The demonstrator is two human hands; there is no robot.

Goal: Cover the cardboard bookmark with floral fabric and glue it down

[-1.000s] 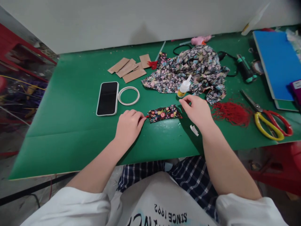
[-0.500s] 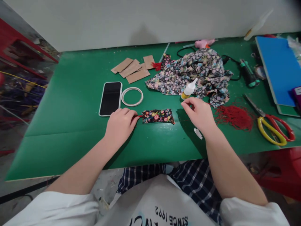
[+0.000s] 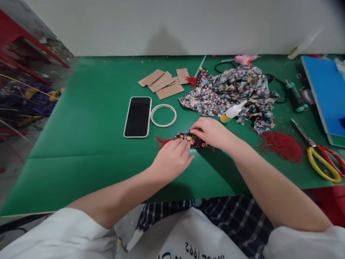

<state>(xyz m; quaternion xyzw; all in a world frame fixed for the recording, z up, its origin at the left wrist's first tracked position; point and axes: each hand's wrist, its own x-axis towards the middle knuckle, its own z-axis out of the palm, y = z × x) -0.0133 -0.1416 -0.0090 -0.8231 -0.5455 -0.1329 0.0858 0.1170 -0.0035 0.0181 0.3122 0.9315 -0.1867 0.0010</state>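
A small strip of dark floral fabric (image 3: 199,142) lies on the green table, with a red thread tassel (image 3: 162,141) fanned out from its left end. The fingers of my left hand (image 3: 172,160) are pressed together over the strip's near edge and cover part of it. At the upper edge, the thumb and fingertips of my right hand (image 3: 212,133) pinch together on the fabric. Just behind that hand rests a small white-tipped glue bottle (image 3: 233,110), leaning on a crumpled floral cloth (image 3: 231,86).
Left of the cloth are a ring of tape (image 3: 152,117), a phone (image 3: 138,117) and brown card pieces (image 3: 169,91). To the right lie loose red threads (image 3: 283,145), scissors (image 3: 323,160), a green-black tool (image 3: 296,96) and a blue board (image 3: 323,97). A white wall (image 3: 113,28) stands behind.
My left hand has left the tassel and slid right onto the fabric strip. From beside the glue bottle, my right hand has come left to the strip's upper edge. The view has shifted slightly.
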